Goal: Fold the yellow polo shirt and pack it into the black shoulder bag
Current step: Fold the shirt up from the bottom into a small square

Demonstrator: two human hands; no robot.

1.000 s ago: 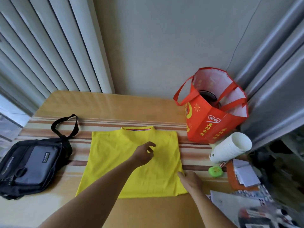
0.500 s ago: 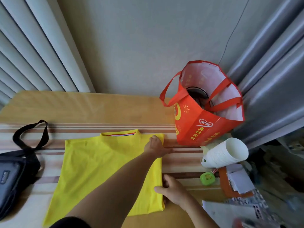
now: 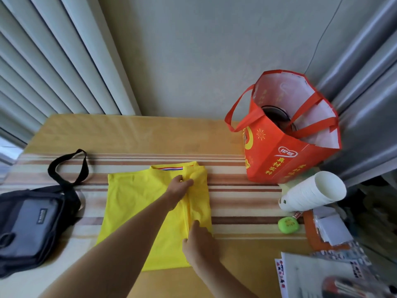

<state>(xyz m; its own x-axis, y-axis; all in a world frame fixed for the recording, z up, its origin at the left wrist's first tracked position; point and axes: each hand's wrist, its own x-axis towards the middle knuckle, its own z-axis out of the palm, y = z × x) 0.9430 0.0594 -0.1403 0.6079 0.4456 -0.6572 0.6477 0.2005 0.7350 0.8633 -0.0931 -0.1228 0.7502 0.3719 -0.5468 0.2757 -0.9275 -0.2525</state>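
The yellow polo shirt (image 3: 133, 205) lies flat on the striped table, collar toward the wall. Its right edge is lifted and turned inward as a narrow strip. My left hand (image 3: 179, 187) pinches that strip near the collar. My right hand (image 3: 198, 241) grips the same strip near the hem. The black shoulder bag (image 3: 32, 224) with a grey front pocket lies at the table's left edge, its strap looped toward the wall, well apart from both hands.
An open red tote bag (image 3: 277, 155) stands at the back right. In front of it lie a stack of white paper cups (image 3: 311, 192) on its side, a small green case (image 3: 287, 225), papers and an orange folder (image 3: 330, 235). The wall and curtains close the far side.
Both hands went from resting at the shirt's right edge to gripping it. They have lifted that edge and carried it inward to the left, so the shirt looks narrower.
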